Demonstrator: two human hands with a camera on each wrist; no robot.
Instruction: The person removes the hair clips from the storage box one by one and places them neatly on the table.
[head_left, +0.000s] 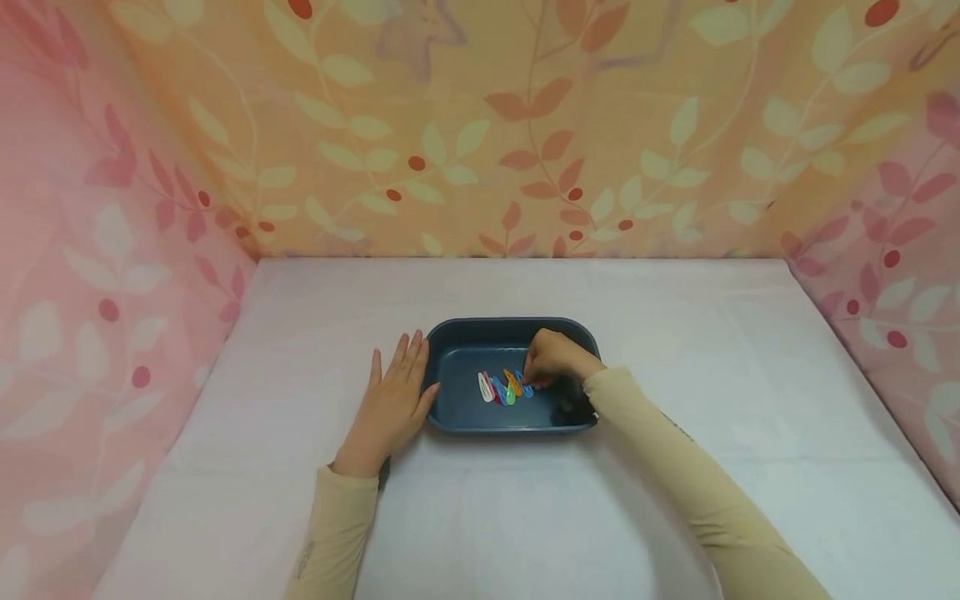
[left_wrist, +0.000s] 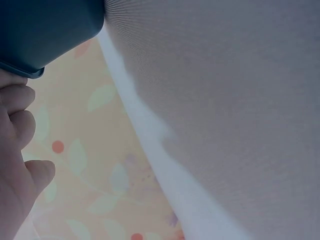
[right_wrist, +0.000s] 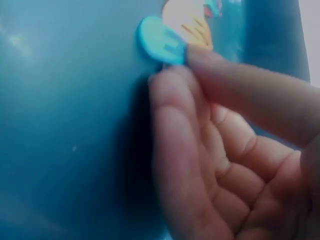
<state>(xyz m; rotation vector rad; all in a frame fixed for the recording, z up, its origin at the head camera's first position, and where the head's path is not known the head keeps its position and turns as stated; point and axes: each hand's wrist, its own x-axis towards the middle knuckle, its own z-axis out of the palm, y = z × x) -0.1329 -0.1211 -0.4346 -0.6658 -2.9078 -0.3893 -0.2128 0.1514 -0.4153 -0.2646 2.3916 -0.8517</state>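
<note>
A dark blue tray stands on the white-covered table. Several colourful snap hair clips lie in a row on its floor, among them a white clip, a green clip and an orange clip. My right hand reaches over the tray's right side. Between thumb and index finger it pinches a light blue hair clip at the right end of the row. Against the tray's left wall rests my left hand, fingers spread and straight, thumb at the rim. The left wrist view shows those fingertips beside the tray's edge.
A white cloth covers the table around the tray. Leaf-patterned curtains hang behind it, an orange curtain at the back and pink ones at both sides. The tray's raised walls surround the clips.
</note>
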